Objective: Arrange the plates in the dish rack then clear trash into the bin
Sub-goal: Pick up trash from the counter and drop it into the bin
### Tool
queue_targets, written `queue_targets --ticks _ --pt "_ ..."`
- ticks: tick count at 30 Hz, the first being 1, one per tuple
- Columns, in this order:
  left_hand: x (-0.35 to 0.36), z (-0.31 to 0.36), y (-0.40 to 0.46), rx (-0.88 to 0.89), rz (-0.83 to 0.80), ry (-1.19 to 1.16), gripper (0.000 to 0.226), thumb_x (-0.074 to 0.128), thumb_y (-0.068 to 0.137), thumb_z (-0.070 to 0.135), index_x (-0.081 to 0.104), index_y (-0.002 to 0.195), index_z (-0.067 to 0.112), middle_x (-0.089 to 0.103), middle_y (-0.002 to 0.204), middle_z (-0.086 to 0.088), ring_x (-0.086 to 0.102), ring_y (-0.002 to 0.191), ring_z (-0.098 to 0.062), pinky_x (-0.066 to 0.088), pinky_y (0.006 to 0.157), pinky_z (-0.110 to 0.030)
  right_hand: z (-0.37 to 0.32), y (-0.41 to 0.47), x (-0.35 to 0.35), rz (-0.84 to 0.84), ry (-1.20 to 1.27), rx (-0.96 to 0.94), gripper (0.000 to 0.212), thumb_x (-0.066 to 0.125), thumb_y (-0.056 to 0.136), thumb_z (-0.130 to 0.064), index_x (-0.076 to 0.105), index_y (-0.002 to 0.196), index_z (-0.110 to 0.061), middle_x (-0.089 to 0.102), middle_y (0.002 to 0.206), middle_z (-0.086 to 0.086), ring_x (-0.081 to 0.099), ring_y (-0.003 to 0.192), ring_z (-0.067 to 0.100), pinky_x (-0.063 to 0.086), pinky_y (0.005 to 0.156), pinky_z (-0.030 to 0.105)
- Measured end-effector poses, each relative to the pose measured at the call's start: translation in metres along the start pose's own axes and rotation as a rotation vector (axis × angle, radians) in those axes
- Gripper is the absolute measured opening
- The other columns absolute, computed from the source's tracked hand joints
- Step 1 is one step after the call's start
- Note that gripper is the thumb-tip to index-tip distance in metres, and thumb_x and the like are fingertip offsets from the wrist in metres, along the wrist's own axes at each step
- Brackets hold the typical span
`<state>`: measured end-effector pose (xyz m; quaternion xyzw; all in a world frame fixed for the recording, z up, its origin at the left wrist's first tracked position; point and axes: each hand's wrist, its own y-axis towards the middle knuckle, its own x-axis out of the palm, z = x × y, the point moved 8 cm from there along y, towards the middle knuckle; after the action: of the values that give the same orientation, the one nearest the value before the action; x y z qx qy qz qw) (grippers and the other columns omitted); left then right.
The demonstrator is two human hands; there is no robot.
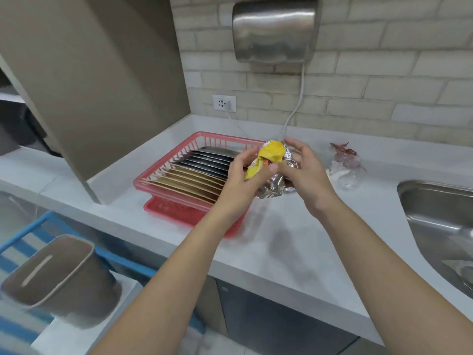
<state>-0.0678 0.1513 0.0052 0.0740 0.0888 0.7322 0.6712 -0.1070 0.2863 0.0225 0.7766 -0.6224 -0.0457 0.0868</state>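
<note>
White table (256,242) — ran along a brick-tiled wall, with a steel sink (440,216) set into its right end.

Steel hand dryer (275,29) — was mounted on the wall above the table's back edge, its cord hanging down toward the table.

Red dish rack (179,175) — stood toward the table's left end, near the back edge, on a red tray. It held a row of plates (202,172) standing on edge: dark ones at the back of the row, tan ones at the front.

Grey bin (58,275) — stood below the table's front-left corner, lid on, a slot in its top.

Crumpled wrappers (273,170) — a yellow packet and silver foil bunched together, were held above the table just right of the dish rack. The left hand (238,185) gripped the bundle from the left, fingers curled round the yellow packet; the right hand (304,172) pinched and cupped the foil from the right.

Remaining trash (344,162) — a reddish scrap and clear plastic, lay on the table between the hands and the sink, toward the back edge.

Wall socket (224,103) — was fixed above the table's back edge, behind the rack.
</note>
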Motion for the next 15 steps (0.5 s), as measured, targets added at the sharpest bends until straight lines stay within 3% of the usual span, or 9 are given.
queue_targets --ticks 2,4,6,9,11,13,15 --pt "-0.025 0.012 -0.009 -0.039 0.078 0.029 0.064 0.073 0.084 0.041 0.044 0.140 0.026 0.049 0.138 0.007 0.053 0.121 -0.004 0.048 0.083 -0.013 -0.016 0.001 0.026 -0.055 -0.010 -0.054 0.049 0.066 0.084 0.003 0.054 0.127 -0.017 0.071 0.110 -0.001 0.068 0.091 0.010 0.054 0.074 0.025" --pt "-0.053 0.018 -0.018 -0.073 0.121 0.076 0.056 0.071 0.086 0.040 0.050 0.136 0.027 0.060 0.126 0.011 0.059 0.111 -0.001 0.045 0.081 -0.014 -0.027 0.003 0.057 -0.119 -0.010 -0.094 0.038 0.064 0.084 0.007 0.061 0.114 -0.016 0.071 0.108 0.001 0.067 0.091 0.015 0.054 0.080 0.030" --pt "-0.080 0.024 -0.029 -0.076 0.140 0.075 0.034 0.070 0.088 0.036 0.062 0.118 0.024 0.069 0.097 0.016 0.065 0.087 0.000 0.048 0.080 -0.020 -0.034 0.005 0.091 -0.182 -0.014 -0.115 0.031 0.064 0.085 0.007 0.062 0.097 -0.022 0.070 0.096 -0.001 0.064 0.086 0.016 0.052 0.079 0.035" --pt "-0.125 0.029 -0.047 -0.061 0.211 0.074 0.006 0.067 0.091 0.031 0.065 0.090 0.026 0.063 0.065 0.020 0.057 0.062 0.005 0.043 0.067 -0.020 -0.036 0.007 0.145 -0.279 -0.037 -0.133 0.030 0.063 0.085 0.006 0.061 0.088 -0.024 0.068 0.087 -0.003 0.062 0.082 0.015 0.052 0.076 0.035" --pt "-0.159 0.030 -0.060 -0.069 0.291 0.067 0.006 0.068 0.091 0.030 0.067 0.094 0.025 0.068 0.074 0.016 0.061 0.069 0.000 0.048 0.071 -0.023 -0.032 0.007 0.177 -0.313 -0.055 -0.134 0.030 0.063 0.085 0.005 0.062 0.092 -0.024 0.068 0.091 0.000 0.062 0.086 0.015 0.052 0.081 0.036" --pt "-0.203 0.023 -0.076 -0.089 0.382 0.061 0.024 0.074 0.087 0.029 0.067 0.110 0.024 0.073 0.097 0.003 0.068 0.087 -0.013 0.055 0.084 -0.034 -0.021 0.004 0.217 -0.357 -0.098 -0.120 0.026 0.064 0.085 0.003 0.063 0.097 -0.021 0.068 0.097 0.005 0.063 0.091 0.019 0.052 0.087 0.039" --pt "-0.245 0.017 -0.093 -0.104 0.471 0.080 0.037 0.075 0.086 0.022 0.063 0.120 0.026 0.070 0.111 -0.006 0.068 0.093 -0.020 0.057 0.085 -0.040 -0.007 -0.001 0.255 -0.404 -0.125 -0.065 0.027 0.066 0.085 0.000 0.060 0.104 -0.018 0.066 0.103 0.007 0.064 0.092 0.021 0.055 0.085 0.043"
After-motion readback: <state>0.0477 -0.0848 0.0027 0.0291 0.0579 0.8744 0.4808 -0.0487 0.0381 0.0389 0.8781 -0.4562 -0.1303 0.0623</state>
